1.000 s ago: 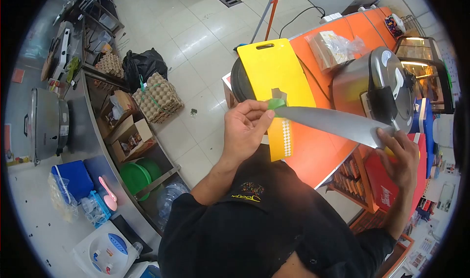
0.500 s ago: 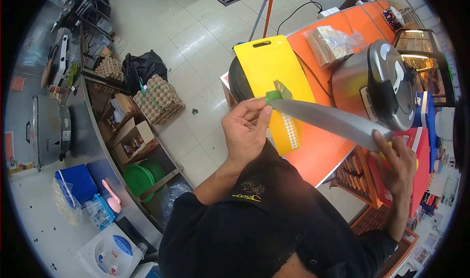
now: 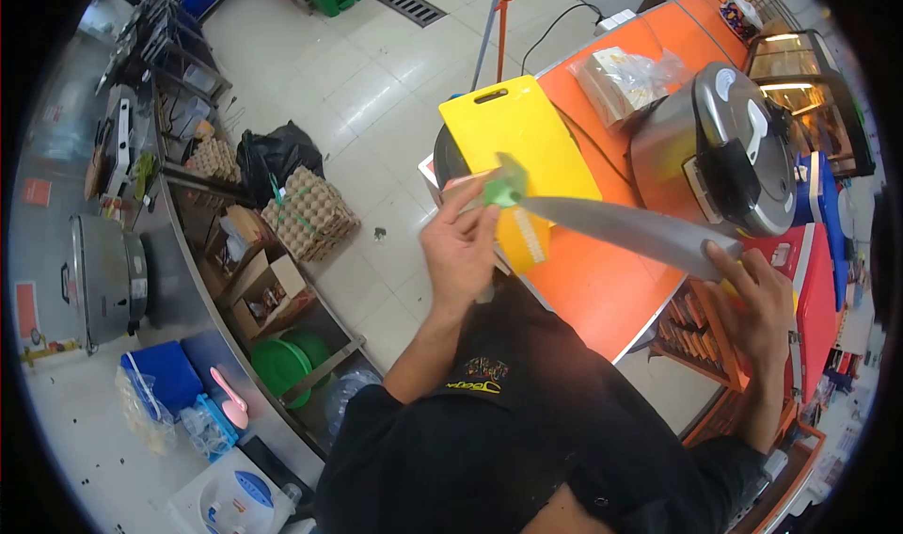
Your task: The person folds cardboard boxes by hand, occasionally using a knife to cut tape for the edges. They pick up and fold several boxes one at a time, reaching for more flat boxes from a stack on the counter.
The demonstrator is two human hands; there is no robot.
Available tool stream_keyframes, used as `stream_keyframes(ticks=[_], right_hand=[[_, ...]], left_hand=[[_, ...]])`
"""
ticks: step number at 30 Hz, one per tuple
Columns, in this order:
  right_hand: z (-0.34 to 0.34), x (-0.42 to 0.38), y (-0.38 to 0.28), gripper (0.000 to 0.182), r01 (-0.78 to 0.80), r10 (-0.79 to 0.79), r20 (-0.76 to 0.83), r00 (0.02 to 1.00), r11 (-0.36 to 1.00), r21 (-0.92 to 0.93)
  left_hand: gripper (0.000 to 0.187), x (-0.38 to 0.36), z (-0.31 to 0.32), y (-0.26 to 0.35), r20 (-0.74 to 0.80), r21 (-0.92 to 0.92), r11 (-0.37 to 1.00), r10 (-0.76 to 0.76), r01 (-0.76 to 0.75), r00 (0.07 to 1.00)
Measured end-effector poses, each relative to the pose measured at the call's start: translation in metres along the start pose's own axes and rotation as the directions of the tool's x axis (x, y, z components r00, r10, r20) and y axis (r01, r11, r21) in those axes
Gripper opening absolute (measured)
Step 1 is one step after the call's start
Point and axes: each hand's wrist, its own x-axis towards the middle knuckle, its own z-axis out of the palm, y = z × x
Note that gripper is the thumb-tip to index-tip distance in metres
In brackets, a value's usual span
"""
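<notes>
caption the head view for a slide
Right hand holds a long knife, tip at a green piece in the left hand, yellow board beyond

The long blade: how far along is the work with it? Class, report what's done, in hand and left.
Done: the long blade is up, held at its wide end by the right hand.
In hand: the left hand pinches a green piece at the narrow end.
Left: the green piece hasn't been released, so handling seems unfinished; further steps can't be told.
</notes>
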Motion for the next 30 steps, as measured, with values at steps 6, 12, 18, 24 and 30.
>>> stream_keyframes(ticks=[6,12,18,24,30], right_hand=[[0.144,-0.05,0.039,0.036,-0.455,0.466,0.082,0.881,0.789,0.412],[0.344,-0.085,-0.014,0.037,-0.746,0.816,0.185,0.548,0.376,0.55],[0.374,-0.019,-0.058,0.045,-0.493,0.738,-0.102,0.668,0.541,0.681],[0.367,0.111,-0.081,0.043,-0.475,0.543,0.077,0.836,0.648,0.595],[0.327,-0.009,-0.116,0.018,-0.489,0.674,0.146,0.724,0.353,0.798]], left_hand=[[0.02,0.005,-0.065,-0.015,-0.248,-0.092,0.98,-0.196,0.179,0.949],[0.015,-0.018,-0.082,-0.027,-0.133,0.011,0.985,-0.167,0.17,0.977],[0.01,-0.051,-0.085,-0.036,0.117,0.431,0.88,-0.272,0.198,0.955],[0.015,-0.059,-0.077,-0.058,0.445,0.607,0.794,-0.374,0.033,0.814],[0.015,-0.117,-0.065,-0.069,0.669,0.659,0.714,-0.413,-0.236,0.618]])
